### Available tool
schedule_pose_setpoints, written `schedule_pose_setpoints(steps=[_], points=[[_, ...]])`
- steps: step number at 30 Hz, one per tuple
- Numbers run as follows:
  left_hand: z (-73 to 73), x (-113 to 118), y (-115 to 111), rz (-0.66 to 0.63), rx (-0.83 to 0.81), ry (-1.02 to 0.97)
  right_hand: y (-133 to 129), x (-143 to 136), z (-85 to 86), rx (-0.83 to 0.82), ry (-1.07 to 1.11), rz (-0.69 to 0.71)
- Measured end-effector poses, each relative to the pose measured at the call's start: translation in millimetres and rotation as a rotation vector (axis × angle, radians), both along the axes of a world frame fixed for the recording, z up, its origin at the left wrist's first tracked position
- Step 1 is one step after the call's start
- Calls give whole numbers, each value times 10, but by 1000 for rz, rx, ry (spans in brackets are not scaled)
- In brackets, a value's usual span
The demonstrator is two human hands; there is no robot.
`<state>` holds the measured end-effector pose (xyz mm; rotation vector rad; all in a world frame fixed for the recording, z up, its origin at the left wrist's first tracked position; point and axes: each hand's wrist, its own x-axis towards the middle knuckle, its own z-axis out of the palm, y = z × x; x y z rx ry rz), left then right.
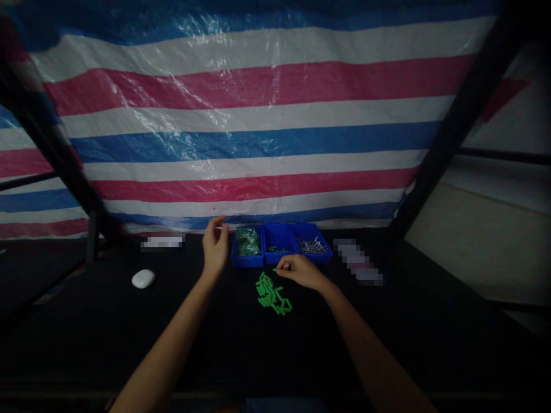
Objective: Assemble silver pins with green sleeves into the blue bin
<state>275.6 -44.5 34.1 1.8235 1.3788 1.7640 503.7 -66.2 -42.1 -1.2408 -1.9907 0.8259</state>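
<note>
My right hand pinches a small green wall plug at its fingertips, just in front of the middle blue bin. A loose heap of green wall plugs lies on the black table below it, and a few more sit in the middle bin. My left hand is raised beside the left blue bin, fingers loosely curved and apart, with nothing visible in it. The left bin holds clear plastic bags with green contents. Silver screws fill part of the right blue bin.
A white rounded object like a computer mouse lies to the left. Blurred-out flat items lie at the back left and right of the black table. Behind stands a striped tarpaulin between dark frame posts.
</note>
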Motion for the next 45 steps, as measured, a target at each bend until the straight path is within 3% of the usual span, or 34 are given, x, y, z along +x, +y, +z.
schedule_pose_setpoints(steps=[4, 8, 13, 26, 45], points=[[-147, 598, -189, -295, -125, -65, 22, 8, 33, -168, 325, 84], [-368, 801, -211, -330, -188, 34, 32, 46, 52, -267, 469, 99], [-541, 768, -207, -320, -229, 97, 53, 69, 20, -325, 560, 109], [-667, 738, -139, -401, -299, 111, 61, 60, 25, -407, 567, 78], [-631, 800, -207, -426, -238, 91, 104, 61, 44, -259, 667, -69]])
